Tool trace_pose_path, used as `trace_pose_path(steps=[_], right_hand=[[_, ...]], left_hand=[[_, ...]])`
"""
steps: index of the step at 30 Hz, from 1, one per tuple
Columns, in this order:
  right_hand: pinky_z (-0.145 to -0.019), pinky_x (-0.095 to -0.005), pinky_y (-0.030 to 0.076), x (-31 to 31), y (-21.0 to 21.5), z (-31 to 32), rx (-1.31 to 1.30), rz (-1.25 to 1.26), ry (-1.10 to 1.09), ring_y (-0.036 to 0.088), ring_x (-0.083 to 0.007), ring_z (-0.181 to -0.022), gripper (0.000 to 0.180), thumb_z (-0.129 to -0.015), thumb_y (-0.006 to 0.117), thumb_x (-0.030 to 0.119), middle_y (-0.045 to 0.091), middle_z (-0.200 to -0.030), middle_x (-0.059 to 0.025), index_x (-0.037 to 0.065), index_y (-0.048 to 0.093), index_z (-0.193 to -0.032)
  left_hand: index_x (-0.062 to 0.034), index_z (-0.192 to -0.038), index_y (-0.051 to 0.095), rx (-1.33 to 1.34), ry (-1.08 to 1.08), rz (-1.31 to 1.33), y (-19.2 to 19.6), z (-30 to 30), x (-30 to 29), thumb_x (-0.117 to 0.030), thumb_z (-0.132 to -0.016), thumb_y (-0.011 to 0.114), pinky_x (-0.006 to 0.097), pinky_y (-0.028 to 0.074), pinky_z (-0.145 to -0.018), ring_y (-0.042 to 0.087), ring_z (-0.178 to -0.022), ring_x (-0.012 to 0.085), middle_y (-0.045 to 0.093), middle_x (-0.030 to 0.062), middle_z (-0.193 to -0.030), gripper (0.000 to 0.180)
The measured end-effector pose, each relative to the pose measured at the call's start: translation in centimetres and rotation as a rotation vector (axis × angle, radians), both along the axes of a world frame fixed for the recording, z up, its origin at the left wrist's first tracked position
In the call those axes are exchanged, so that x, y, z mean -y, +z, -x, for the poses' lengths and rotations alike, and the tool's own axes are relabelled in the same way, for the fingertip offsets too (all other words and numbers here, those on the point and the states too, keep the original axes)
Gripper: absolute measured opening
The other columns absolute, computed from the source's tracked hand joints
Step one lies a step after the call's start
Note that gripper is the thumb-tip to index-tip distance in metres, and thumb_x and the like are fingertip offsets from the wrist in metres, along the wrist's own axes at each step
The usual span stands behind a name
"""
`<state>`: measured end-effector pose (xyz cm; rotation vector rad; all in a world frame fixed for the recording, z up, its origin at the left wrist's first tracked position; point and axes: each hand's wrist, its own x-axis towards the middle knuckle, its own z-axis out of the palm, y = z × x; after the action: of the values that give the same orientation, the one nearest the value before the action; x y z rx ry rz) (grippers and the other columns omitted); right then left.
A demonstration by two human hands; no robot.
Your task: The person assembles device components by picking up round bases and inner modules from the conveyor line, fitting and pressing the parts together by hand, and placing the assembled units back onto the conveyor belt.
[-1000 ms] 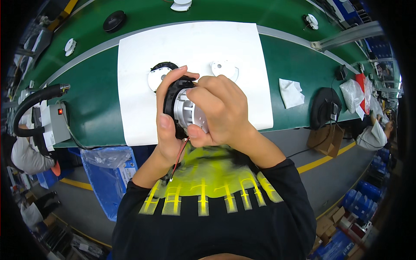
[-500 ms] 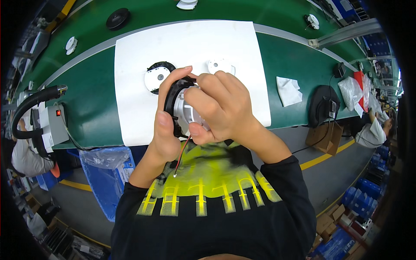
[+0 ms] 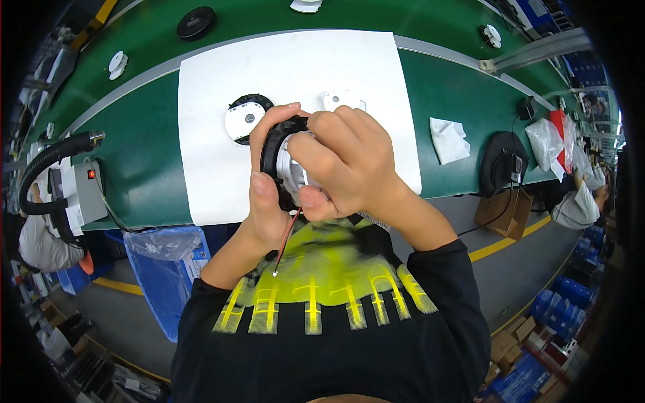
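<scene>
Both hands are together over the front of the white sheet, holding one round assembly between them. My left hand (image 3: 265, 218) is closed round its black ring (image 3: 269, 153), thumb at the near side and fingers at the far side. My right hand (image 3: 351, 160) grips the white plastic part (image 3: 289, 176) set inside the ring; its fingers hide much of that part. A thin red and dark wire (image 3: 285, 243) with a small white connector hangs down from the assembly. Beyond the hands lie a white disc (image 3: 240, 122) in a black ring and another white round part (image 3: 333, 99).
The white sheet (image 3: 208, 181) covers part of the green bench. To the left stand a grey box (image 3: 84, 195) and a black flexible arm (image 3: 44, 161). A white cloth (image 3: 450, 141) and black bag-like item (image 3: 500, 161) lie right. Beyond, a green belt (image 3: 248, 17) carries round parts.
Both hands and the assembly have shifted slightly right, keeping their grip. The parts on the far green belt have moved to the right.
</scene>
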<state>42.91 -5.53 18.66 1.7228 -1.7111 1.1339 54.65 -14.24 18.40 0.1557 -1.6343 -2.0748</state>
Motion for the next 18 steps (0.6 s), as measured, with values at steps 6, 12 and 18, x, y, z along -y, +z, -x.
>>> trace_pose_path(steps=[6,12,18], right_hand=[[-0.055,-0.0353,0.041,0.6,-0.9,0.6,0.07,-0.014,0.013,0.049,-0.0232,-0.064,0.041,-0.076,0.06,0.038,0.054,-0.085,-0.0071,0.01,0.06,-0.105],[-0.062,-0.0375,0.048,-0.5,0.2,0.8,0.22,0.025,0.103,0.054,-0.0226,-0.069,0.048,-0.083,0.06,0.043,0.054,-0.088,-0.0099,0.004,0.055,-0.109],[-0.106,-0.0428,0.041,-2.1,1.9,-2.0,1.24,0.041,0.449,0.057,-0.0166,-0.081,0.065,-0.093,0.043,0.06,0.051,-0.097,-0.0111,0.0,0.037,-0.118]], left_hand=[[-0.0034,-0.143,0.036,0.043,0.067,0.075,-0.7,-0.6,-0.1,-0.068,-0.096,0.022,0.04,0.028,-0.113,0.04,-0.134,0.0247,0.041,0.0133,-0.142,0.081],[-0.0028,-0.143,0.037,-0.051,0.114,-0.156,-0.9,0.1,0.4,-0.069,-0.096,0.023,0.039,0.039,-0.105,0.052,-0.122,0.025,0.052,0.0171,-0.131,0.082],[-0.0038,-0.143,0.037,-0.147,0.002,-0.626,-0.7,-0.2,1.1,-0.069,-0.095,0.02,0.041,0.049,-0.095,0.064,-0.104,0.0303,0.056,0.0233,-0.127,0.083]])
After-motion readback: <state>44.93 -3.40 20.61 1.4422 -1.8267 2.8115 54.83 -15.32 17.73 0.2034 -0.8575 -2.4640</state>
